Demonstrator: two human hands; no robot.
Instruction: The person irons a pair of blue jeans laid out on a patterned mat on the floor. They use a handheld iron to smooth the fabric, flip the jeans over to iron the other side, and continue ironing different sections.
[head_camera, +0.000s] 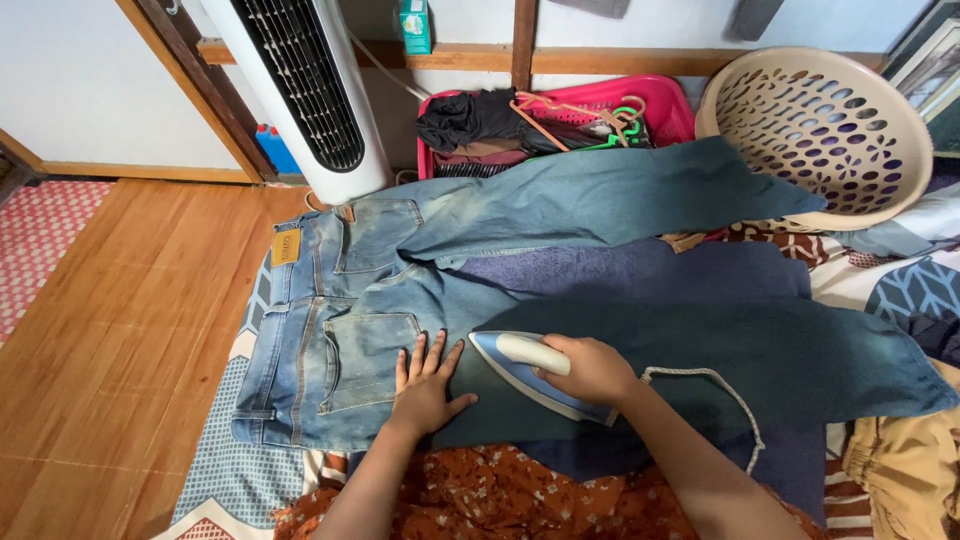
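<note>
Wooden floor (120, 330) with a patterned mat (235, 470) on it, and you're ironing blue jeans (420, 290) spread across a dark towel (640, 272). Your left hand (425, 385) is lying flat and open, pressing the denim below the back pocket. Your right hand (590, 370) is gripping the blue iron's (530, 375) white handle, sole on the leg.

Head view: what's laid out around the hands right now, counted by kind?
Faded blue denim jeans: 1
Blue and white clothes iron: 1
Baskets: 2 (beige perforated round plastic basket, pink rectangular plastic basket)
White tower fan: 1
Total: 5
</note>
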